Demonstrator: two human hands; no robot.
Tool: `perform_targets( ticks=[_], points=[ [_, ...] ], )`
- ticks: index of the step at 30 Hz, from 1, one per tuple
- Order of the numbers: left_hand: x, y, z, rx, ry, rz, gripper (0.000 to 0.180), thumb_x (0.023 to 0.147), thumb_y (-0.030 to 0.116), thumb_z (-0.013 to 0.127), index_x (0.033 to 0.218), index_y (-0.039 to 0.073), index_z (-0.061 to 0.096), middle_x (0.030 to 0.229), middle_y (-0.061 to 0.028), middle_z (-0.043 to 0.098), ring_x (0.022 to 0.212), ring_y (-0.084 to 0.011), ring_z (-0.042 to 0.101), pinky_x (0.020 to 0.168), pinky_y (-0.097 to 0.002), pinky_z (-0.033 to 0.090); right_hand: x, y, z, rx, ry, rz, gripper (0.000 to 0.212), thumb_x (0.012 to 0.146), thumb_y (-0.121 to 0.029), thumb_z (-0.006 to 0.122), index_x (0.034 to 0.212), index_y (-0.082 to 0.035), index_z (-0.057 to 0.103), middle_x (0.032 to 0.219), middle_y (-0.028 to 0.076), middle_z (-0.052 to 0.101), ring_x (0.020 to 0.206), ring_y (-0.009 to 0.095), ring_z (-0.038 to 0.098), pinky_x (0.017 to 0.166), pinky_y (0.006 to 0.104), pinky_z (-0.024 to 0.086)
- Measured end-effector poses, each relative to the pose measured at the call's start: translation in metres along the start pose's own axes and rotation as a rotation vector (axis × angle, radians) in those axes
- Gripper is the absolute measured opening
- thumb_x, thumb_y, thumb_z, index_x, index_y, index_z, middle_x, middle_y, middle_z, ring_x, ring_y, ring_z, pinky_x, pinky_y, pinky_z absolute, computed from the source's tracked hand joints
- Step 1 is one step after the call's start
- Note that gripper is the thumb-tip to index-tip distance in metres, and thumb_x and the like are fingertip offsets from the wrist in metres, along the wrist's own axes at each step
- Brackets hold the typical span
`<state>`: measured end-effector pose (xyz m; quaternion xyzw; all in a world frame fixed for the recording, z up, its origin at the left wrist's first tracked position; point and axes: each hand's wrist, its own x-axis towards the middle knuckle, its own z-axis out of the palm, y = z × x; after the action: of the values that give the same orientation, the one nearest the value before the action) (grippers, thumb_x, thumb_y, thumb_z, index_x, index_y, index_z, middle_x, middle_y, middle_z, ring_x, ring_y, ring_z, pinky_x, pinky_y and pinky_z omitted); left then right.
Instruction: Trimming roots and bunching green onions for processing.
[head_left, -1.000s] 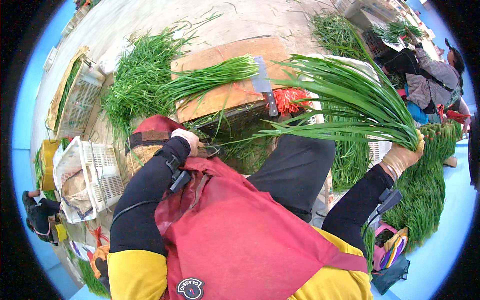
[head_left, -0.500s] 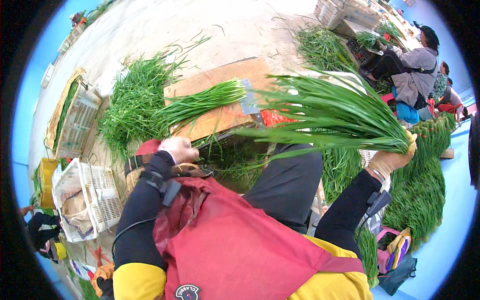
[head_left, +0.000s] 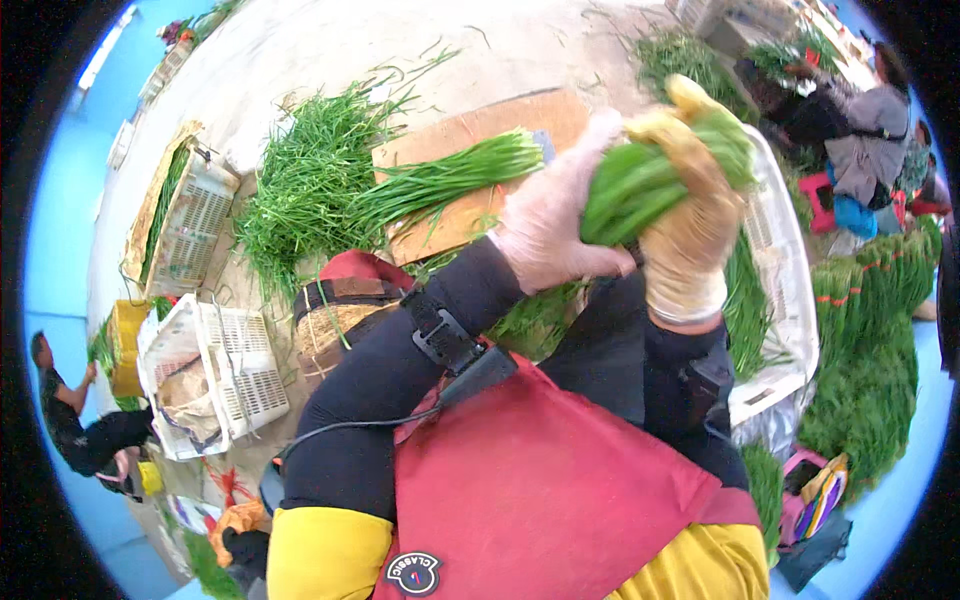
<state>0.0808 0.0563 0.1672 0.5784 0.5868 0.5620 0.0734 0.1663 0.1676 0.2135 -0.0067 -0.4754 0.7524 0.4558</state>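
A bunch of green chives (head_left: pixel 640 190), blurred by motion, is held upright of my lap by my right hand (head_left: pixel 690 225), in a yellowish glove with its fingers wrapped round the leaves. Against the near side of that bunch stands my left hand (head_left: pixel 550 215), in a pale glove, thumb and fingers spread; whether it touches the leaves I cannot tell. A second sheaf of chives (head_left: pixel 460 180) lies across a wooden board (head_left: pixel 430 145) in front of me, pale cut ends pointing right. Left of the board spreads a loose heap of chives (head_left: pixel 310 180).
A white crate (head_left: pixel 805 330) with chives stands at my right, and tied bunches (head_left: pixel 870 340) are piled beyond it. On the left are two white crates (head_left: pixel 190 220) (head_left: pixel 240 370). Other people (head_left: pixel 870 130) sit at the far right; another person (head_left: pixel 75 410) is at the left edge.
My right hand has swung the bunch inward from the right and raised it. My left hand has come from the board's left side up to the bunch, fingers now spread. The view has shifted slightly.
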Motion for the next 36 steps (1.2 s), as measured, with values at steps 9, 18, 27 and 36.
perform_targets(
  ticks=[9, 18, 27, 36],
  points=[
    [-0.029, -0.035, -0.039, -0.49, 0.513, -0.285, 0.059, 0.07, -0.009, 0.069, 0.124, 0.002, 0.046, 0.095, -0.0056, 0.064, 0.085, -0.0172, 0.064, 0.077, -0.0302, 0.053, 0.024, 0.021, 0.04, 0.191, -0.43, 0.299, 0.113, 0.067, -0.036, 0.086, 0.15, -0.009, 0.013, 0.152, 0.022, 0.013, 0.142, 0.035, 0.017, 0.116, 0.0444, 0.026],
    [-0.078, -0.088, -0.144, -1.272, 0.638, -0.058, 0.055, 0.084, 0.002, 0.057, 0.137, 0.005, 0.041, 0.089, 0.0013, 0.044, 0.082, -0.0139, 0.048, 0.084, -0.0383, 0.044, -0.013, 0.076, -0.064, -0.301, -0.4, 0.264, 0.062, 0.092, -0.033, 0.062, 0.141, -0.002, 0.04, 0.135, 0.015, 0.052, 0.125, 0.023, 0.051, 0.105, 0.0331, 0.039],
    [-0.047, -0.043, -0.259, -0.539, 0.595, -0.3, 0.038, 0.081, 0.0, 0.064, 0.118, 0.0, 0.054, 0.091, -0.0084, 0.062, 0.077, -0.0167, 0.061, 0.074, -0.0344, 0.055, -0.104, 0.106, -0.095, -1.004, -1.087, 0.673, 0.035, 0.086, -0.03, 0.058, 0.114, -0.01, 0.064, 0.098, 0.018, 0.067, 0.092, 0.032, 0.066, 0.082, 0.0407, 0.052],
    [0.006, -0.163, -0.169, 0.763, -0.271, -0.575, 0.062, 0.069, 0.01, 0.073, 0.127, 0.01, 0.049, 0.106, -0.0222, 0.064, 0.1, -0.0372, 0.062, 0.085, -0.0408, 0.05, -0.029, 0.116, -0.101, -0.918, -0.798, 0.693, 0.037, 0.089, -0.02, 0.063, 0.123, -0.005, 0.059, 0.092, 0.014, 0.068, 0.082, 0.023, 0.067, 0.075, 0.0314, 0.053]
  ],
)
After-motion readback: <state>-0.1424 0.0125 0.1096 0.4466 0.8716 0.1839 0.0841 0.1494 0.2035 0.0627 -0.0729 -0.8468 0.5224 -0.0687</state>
